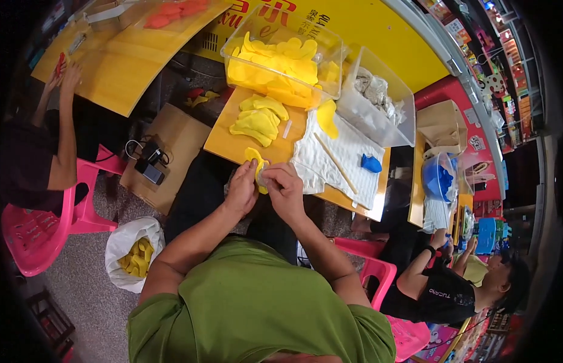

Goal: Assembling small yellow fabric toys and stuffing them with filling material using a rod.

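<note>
My left hand (243, 187) and my right hand (283, 184) meet at the near edge of the yellow table (224, 142), both closed on a small yellow fabric piece (255, 158) held between the fingers. A pile of similar yellow pieces (258, 120) lies on the table just beyond. A white cloth (336, 154) to the right carries a thin wooden stick (335, 162), a blue piece (371, 163) and one yellow piece (327, 118).
A clear bin of yellow pieces (281, 60) and a clear bin of white stuffing (378, 97) stand at the table's far side. A white bag with yellow pieces (135, 254) sits on the floor left. Other people sit at left (48, 145) and lower right (451, 290) on pink chairs.
</note>
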`<state>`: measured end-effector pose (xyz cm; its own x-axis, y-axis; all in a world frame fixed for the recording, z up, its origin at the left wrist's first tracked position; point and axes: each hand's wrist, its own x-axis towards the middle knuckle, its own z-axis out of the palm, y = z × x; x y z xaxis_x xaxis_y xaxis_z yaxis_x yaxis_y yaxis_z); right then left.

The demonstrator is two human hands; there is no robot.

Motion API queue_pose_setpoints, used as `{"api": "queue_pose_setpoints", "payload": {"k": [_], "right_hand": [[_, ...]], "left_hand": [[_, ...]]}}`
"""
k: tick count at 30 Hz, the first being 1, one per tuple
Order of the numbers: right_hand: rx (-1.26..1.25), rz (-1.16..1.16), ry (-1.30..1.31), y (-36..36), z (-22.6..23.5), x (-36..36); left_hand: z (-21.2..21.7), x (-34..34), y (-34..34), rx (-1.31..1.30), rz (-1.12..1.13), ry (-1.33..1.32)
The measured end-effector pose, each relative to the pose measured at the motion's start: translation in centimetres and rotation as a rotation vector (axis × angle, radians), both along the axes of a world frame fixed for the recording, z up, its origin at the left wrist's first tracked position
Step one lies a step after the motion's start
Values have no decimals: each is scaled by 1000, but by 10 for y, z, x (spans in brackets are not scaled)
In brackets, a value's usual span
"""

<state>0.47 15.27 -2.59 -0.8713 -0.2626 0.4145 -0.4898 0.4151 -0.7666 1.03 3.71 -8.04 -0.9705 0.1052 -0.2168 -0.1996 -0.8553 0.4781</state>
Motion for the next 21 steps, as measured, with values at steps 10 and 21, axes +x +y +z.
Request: {"api": "queue_pose_setpoints", "payload": {"k": [10, 21], "right_hand": [[-46, -20, -154, -7, 17, 14], [-371, -68, -364, 7, 17, 22]], "left_hand": [[26, 14, -9, -172, -171, 203], [38, 22, -17, -69, -201, 171]]}}
